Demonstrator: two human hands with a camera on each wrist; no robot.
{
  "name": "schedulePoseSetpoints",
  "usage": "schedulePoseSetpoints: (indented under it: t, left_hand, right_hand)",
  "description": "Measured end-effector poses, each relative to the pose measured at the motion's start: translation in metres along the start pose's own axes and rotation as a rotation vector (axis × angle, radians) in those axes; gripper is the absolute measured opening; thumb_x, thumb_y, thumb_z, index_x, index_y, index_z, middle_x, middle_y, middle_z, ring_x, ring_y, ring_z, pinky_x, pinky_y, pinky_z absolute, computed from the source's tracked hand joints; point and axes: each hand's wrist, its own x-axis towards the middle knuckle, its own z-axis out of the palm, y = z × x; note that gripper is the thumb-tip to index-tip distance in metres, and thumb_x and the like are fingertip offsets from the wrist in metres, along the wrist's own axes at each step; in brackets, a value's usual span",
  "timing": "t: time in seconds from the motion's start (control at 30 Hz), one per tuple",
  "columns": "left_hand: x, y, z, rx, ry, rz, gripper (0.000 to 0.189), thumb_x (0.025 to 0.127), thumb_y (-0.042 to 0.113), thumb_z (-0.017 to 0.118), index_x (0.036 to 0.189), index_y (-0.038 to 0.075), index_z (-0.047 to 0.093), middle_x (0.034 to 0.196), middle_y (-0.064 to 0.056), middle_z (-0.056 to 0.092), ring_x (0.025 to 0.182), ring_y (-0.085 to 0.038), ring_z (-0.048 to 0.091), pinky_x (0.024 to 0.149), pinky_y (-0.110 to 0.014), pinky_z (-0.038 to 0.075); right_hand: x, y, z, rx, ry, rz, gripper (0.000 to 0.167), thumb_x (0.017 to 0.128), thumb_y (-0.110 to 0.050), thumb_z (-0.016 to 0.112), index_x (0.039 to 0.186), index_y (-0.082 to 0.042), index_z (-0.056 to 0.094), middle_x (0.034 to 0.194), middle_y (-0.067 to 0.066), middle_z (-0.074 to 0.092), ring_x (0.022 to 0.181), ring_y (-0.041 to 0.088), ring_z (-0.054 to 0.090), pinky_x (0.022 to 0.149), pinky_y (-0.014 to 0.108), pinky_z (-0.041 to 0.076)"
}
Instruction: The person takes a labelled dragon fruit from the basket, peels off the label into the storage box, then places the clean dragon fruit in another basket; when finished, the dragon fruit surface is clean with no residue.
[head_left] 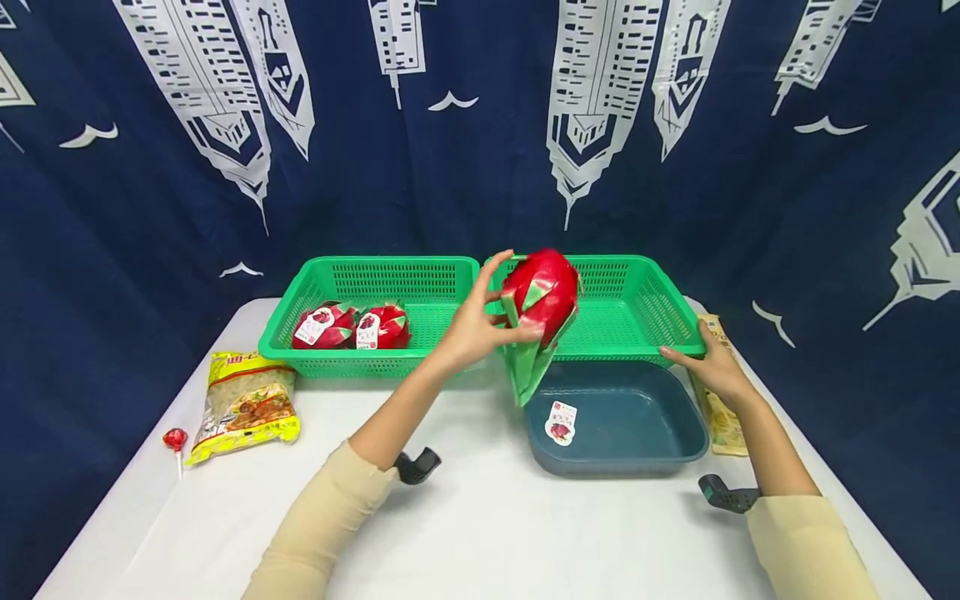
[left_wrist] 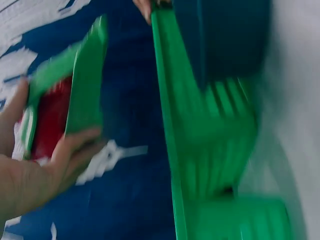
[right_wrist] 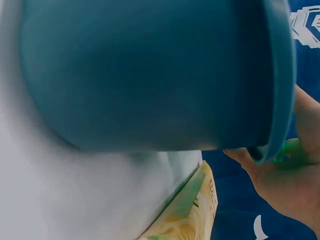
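Observation:
My left hand (head_left: 480,327) grips a red dragon fruit (head_left: 551,287) with long green scales, held up over the front of the right green basket (head_left: 637,321). In the left wrist view, the fingers and thumb of that hand wrap around the fruit (left_wrist: 85,97). My right hand (head_left: 712,367) holds the front right corner of the same basket, its thumb along the front rim. From the right wrist view, much of that grip hides behind the blue-grey tub. Two more dragon fruits, one (head_left: 327,325) beside the other (head_left: 384,326), lie in the left green basket (head_left: 442,312), white stickers on them.
A blue-grey tub (head_left: 637,429) with a fruit sticker (head_left: 561,423) stands before the right basket. Right of it lies a yellow packet (head_left: 726,421). At the left are a yellow food bag (head_left: 247,404) and a red lollipop (head_left: 176,439). A dark blue curtain (head_left: 465,183) hangs behind.

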Motion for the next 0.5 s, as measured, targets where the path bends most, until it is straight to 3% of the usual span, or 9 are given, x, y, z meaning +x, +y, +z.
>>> schedulePoseSetpoints:
  t: [0.13,0.3,0.4,0.5]
  left_hand:
    - [0.047,-0.003,0.055,0.02,0.233,0.073,0.096,0.069,0.023,0.083,0.14,0.041,0.022,0.133,-0.004,0.041,0.114,-0.022,0.047,0.076,-0.028,0.051]
    - [0.096,-0.022,0.114,0.042,0.478,0.053,0.096,0.066,0.036,0.083,0.14,0.043,0.021,0.131,-0.003,0.047,0.112,-0.022,0.05,0.077,-0.027,0.05]
    - [0.115,-0.036,0.137,0.059,0.54,0.003,0.097,0.066,0.036,0.083,0.14,0.042,0.021,0.13,-0.004,0.049,0.111,-0.025,0.051,0.079,-0.031,0.05]
    - [0.127,-0.049,0.152,0.085,0.542,-0.071,0.098,0.065,0.032,0.084,0.141,0.04,0.022,0.127,-0.006,0.052,0.109,-0.027,0.053,0.08,-0.034,0.049]
  right_hand:
    - [-0.002,0.004,-0.003,0.002,0.021,-0.002,0.101,0.088,-0.04,0.06,0.141,-0.008,-0.02,0.146,0.031,-0.008,0.131,0.051,0.004,0.102,0.061,0.013]
    - [-0.003,0.003,0.0,0.006,0.051,0.019,0.102,0.087,-0.041,0.061,0.143,-0.007,-0.017,0.147,0.03,-0.008,0.133,0.049,0.001,0.103,0.06,0.011]
    - [-0.004,0.003,0.002,0.013,0.06,0.025,0.103,0.086,-0.042,0.062,0.144,-0.006,-0.015,0.148,0.026,-0.011,0.134,0.045,-0.002,0.104,0.059,0.01]
    - [-0.006,0.003,0.002,0.022,0.069,0.023,0.102,0.086,-0.042,0.062,0.144,-0.007,-0.015,0.149,0.023,-0.013,0.135,0.044,-0.003,0.105,0.058,0.009]
